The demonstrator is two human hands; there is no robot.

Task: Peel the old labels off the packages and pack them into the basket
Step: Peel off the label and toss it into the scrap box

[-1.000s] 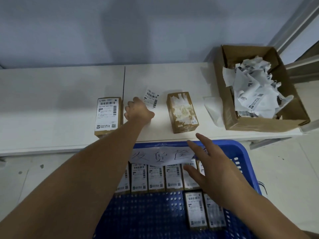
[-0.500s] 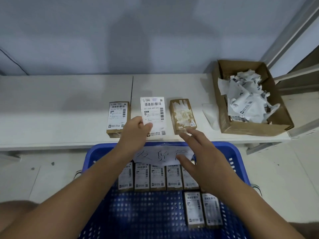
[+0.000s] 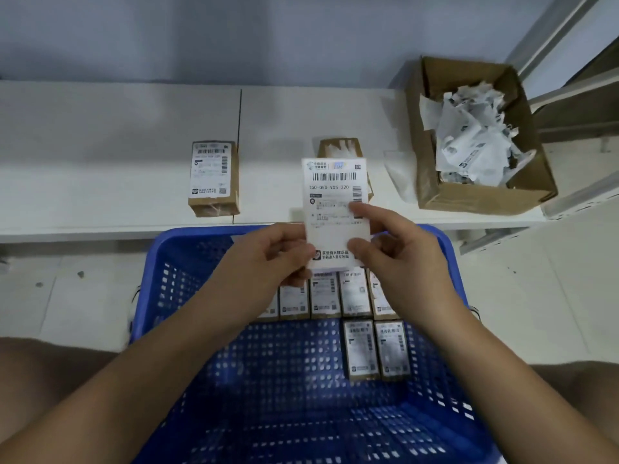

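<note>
A white shipping label (image 3: 335, 195) is held upright over the far rim of the blue basket (image 3: 187, 262). My left hand (image 3: 278, 259) pinches its lower left edge and my right hand (image 3: 395, 249) pinches its right side. Behind the label, on the white shelf (image 3: 117, 135), lies a brown package (image 3: 340, 148) with torn label remains on top, mostly hidden. A second package (image 3: 213, 177) with a whole label lies further left. Several labelled packages (image 3: 375, 349) lie in rows in the basket.
An open cardboard box (image 3: 475, 195) full of crumpled peeled labels stands on the shelf at the right. A clear plastic scrap (image 3: 398, 179) lies beside it. A metal rack frame (image 3: 569, 78) rises at far right. The near half of the basket floor holds no packages.
My left hand has brought the label from the shelf toward me over the basket. My right hand has come up from the basket and taken hold of its right side.
</note>
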